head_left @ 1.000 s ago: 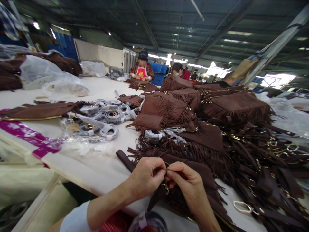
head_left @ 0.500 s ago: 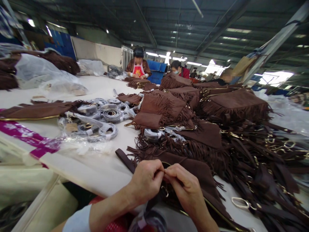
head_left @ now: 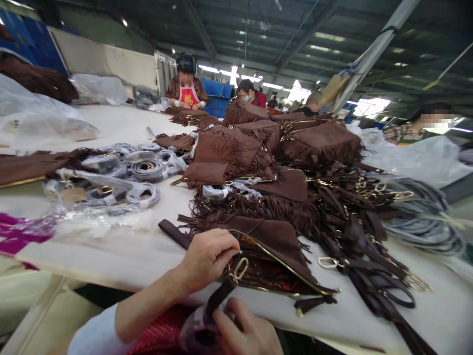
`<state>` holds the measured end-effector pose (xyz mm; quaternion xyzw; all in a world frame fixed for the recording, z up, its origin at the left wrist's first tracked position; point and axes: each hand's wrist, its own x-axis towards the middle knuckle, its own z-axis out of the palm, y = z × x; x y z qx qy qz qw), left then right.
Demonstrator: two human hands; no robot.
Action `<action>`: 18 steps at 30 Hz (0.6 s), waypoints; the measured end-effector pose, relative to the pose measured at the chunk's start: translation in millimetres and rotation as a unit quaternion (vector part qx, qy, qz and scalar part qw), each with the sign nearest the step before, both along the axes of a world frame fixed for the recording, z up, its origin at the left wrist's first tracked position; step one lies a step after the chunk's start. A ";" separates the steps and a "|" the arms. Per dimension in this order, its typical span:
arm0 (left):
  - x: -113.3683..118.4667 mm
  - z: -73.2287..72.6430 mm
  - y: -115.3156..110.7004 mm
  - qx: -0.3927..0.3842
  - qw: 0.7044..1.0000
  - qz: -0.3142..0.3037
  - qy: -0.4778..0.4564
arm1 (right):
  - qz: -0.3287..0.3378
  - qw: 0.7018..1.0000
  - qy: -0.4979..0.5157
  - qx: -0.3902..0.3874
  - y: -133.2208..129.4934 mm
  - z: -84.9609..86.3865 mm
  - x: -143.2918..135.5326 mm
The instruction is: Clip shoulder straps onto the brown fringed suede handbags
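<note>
A dark brown fringed bag (head_left: 273, 236) lies at the table's near edge, its gold zipper open and a patterned lining showing. At its left end, my left hand (head_left: 210, 259) is closed in a pinch; a small pale tip shows at the fingers, too small to name. Just below hangs a gold clip (head_left: 241, 269) on a brown strap end (head_left: 219, 296). That strap runs down to a coiled strap (head_left: 199, 331) in wrapping, above my lap. My right hand (head_left: 249, 329) is closed at the coil's right side, with its fingers against the strap.
Brown fringed bags (head_left: 236, 148) are piled behind. Loose straps with gold hardware (head_left: 354, 236) spread to the right, beside grey coiled cords (head_left: 424, 212). Wrapped strap coils (head_left: 144, 170) lie at left near purple tape (head_left: 25, 234). A co-worker (head_left: 187, 88) works across the table.
My right hand has left my left fingertips and moved down to the coiled strap. The gold clip and open lining now show. The view has swung right.
</note>
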<state>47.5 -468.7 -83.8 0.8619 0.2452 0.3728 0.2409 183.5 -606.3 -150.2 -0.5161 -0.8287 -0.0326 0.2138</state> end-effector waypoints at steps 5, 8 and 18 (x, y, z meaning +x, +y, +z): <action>-7.7 3.2 8.0 0.071 0.996 0.028 0.043 | -0.064 0.908 0.349 -0.224 4.1 16.3 14.7; -11.6 0.8 14.6 0.055 0.989 0.059 0.123 | -0.122 0.798 0.501 -0.311 -4.5 22.7 42.1; 6.7 21.9 0.0 0.091 0.990 0.043 0.098 | -0.292 0.810 0.445 -0.244 21.5 41.4 60.9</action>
